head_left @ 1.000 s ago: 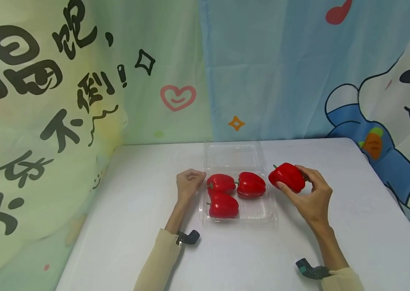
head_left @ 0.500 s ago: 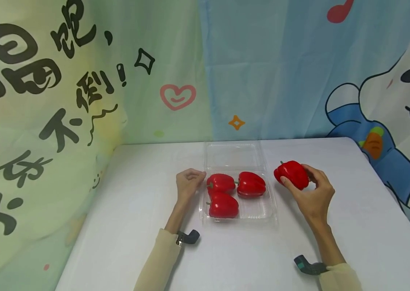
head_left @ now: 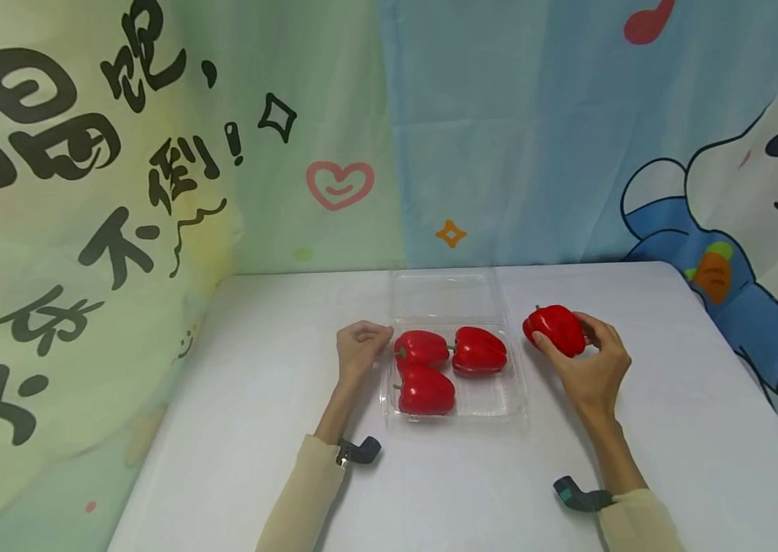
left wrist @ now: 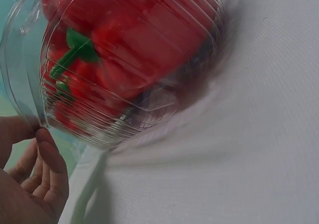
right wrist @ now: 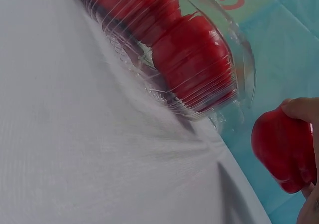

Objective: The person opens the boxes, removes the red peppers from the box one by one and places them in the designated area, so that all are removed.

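Printed cloth (head_left: 499,123) backs a white table (head_left: 223,452); left grip (head_left: 358,353) pinches box (head_left: 488,397), right grip (head_left: 597,374) holds pepper (head_left: 556,330).

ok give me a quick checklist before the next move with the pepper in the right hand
1. Right hand holding the red pepper: ok
2. Left hand pinching the rim of the container: ok
3. Lid open: ok, laid back on the far side
4. Bare space in the container's near right corner: ok
5. Red pepper above the container: not ok, off to its right
6. Firmness of either grip: cannot tell

White table (head_left: 223,468), printed curtain (head_left: 499,138) — green, blue
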Available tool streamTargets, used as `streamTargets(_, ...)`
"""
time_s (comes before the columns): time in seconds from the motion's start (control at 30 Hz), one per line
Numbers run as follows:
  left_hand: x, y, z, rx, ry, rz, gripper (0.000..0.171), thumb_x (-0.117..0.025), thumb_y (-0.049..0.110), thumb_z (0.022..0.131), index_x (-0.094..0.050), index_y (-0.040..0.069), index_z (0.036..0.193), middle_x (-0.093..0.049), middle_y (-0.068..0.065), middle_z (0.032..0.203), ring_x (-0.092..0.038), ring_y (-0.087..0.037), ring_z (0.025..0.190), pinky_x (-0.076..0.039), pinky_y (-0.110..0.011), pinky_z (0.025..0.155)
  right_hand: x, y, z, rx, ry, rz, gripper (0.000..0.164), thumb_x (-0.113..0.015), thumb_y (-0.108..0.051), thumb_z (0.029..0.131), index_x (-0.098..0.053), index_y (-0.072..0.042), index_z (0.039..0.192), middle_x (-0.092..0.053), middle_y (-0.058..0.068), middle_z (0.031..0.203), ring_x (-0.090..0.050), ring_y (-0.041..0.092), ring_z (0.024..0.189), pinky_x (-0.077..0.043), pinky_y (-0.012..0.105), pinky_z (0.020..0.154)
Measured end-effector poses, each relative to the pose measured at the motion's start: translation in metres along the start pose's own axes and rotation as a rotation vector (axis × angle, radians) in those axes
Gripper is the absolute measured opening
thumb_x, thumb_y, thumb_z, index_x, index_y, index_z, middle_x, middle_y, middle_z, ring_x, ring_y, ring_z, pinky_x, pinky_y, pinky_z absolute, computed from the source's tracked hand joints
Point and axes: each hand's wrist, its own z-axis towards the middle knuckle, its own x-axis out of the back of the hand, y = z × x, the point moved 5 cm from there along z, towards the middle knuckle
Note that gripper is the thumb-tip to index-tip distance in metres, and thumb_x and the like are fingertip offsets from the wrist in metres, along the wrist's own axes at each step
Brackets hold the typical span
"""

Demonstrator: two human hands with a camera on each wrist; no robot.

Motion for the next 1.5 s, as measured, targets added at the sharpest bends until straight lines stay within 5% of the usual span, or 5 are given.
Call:
streamTargets(1.07,-0.007,0.001,0.001,0.016,0.001,-0.029,0.018,-0.080,0.016,0.095,-0.078,-0.001,0.090,-0.079,-0.020,0.081,-0.066,-0.009,0.066,-0.051,-0.022,0.061,-0.016,0.027,0.020,-0.111,0.020,-0.031,0.071,-0.093,-0.031,0.086,-0.062,-0.007,0.145,-0.068,0.012,0.144,-0.057,0.013,0.121,-0.044,0.007,0.090)
streamTargets(1.5,-0.002,0.001,-0.005,0.025,0.009,0.009,0.021,-0.079,0.021,0.097,-0.077,0.000,0.092,-0.080,-0.020,0.085,-0.069,-0.013,0.071,-0.054,-0.023,0.064,-0.036,0.035,0.021,-0.184,0.020,-0.015,0.073,-0.091,-0.035,0.089,-0.058,-0.008,0.147,-0.065,0.012,0.148,-0.058,0.019,0.128,-0.058,0.048,0.109)
